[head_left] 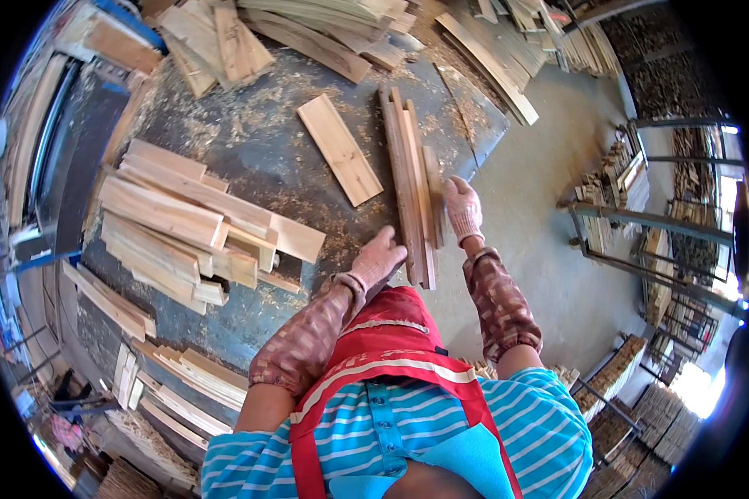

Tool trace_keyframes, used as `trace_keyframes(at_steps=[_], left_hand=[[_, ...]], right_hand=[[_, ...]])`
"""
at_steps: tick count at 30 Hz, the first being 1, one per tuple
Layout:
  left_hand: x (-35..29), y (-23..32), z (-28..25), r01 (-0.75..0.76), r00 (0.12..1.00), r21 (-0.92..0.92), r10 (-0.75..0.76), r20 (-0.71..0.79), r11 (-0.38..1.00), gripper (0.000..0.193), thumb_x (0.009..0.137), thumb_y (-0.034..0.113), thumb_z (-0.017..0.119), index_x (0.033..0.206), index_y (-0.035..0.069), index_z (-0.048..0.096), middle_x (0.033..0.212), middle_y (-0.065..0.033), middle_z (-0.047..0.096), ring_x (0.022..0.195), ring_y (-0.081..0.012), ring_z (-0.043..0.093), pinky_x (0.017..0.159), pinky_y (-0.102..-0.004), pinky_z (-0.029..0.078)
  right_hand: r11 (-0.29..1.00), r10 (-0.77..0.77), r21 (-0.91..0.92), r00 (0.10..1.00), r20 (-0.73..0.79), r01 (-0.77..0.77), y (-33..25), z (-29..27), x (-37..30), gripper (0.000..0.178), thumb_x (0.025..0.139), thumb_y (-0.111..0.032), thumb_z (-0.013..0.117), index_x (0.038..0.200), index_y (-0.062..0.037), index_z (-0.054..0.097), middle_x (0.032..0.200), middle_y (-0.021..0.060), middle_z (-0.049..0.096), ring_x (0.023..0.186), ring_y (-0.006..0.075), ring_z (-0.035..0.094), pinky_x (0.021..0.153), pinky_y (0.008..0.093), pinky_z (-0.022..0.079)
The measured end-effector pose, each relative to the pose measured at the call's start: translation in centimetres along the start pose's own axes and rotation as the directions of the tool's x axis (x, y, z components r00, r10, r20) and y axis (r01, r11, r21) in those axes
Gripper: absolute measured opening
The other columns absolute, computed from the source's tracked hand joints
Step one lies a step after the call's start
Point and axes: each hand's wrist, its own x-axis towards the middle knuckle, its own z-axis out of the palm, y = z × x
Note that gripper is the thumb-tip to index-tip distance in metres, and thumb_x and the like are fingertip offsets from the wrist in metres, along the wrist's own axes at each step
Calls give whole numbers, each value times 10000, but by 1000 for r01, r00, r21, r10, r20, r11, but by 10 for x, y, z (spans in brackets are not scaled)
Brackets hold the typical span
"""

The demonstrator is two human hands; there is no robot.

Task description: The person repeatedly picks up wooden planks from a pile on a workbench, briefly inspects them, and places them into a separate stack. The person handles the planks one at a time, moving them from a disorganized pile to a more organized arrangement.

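Planks: in the head view, several long narrow planks lie side by side over the bench, just right of the loose board.
Left glove: the left hand is below the loose board, fingers at the planks' left side; whether they grip cannot be told.
Right glove: the right hand, right of the loose board, is beside the planks; its grip cannot be told either.
Wood: probably stiff, light singly; best held by both outer sides.

Woodworking shop (boards, scattered shavings)
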Motion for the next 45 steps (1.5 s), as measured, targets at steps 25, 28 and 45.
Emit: trace_keyframes(at_steps=[25,28,45], left_hand=[[-312,-177,-125,-167,764,-668,-334,-552,725,639,943,262,683,1447,-56,452,1406,-164,579,1208,-221,587,1001,-328,470],[-312,-268,-124,-315,700,-691,-333,-632,650,622,923,260,709,1441,0,484,1129,-52,630,974,-148,620,871,-306,526],[-294,-192,-265,-588,688,-691,-189,-700,420,691,846,134,726,1428,-3,380,1180,-195,617,952,-266,645,755,-384,572]], right_hand=[[-282,-673,-209,-38,739,936,-308,308,-271,859,800,-349,717,1528,-89,341,1543,183,339,1345,368,423,998,462,435],[-138,-715,-251,79,695,958,-318,310,-284,746,822,-193,669,1506,-77,395,1479,188,435,1243,354,515,990,442,458],[763,-305,502,459,835,-407,-232,240,-360,351,949,-204,616,1205,37,613,999,106,698,853,199,690,774,337,572]])
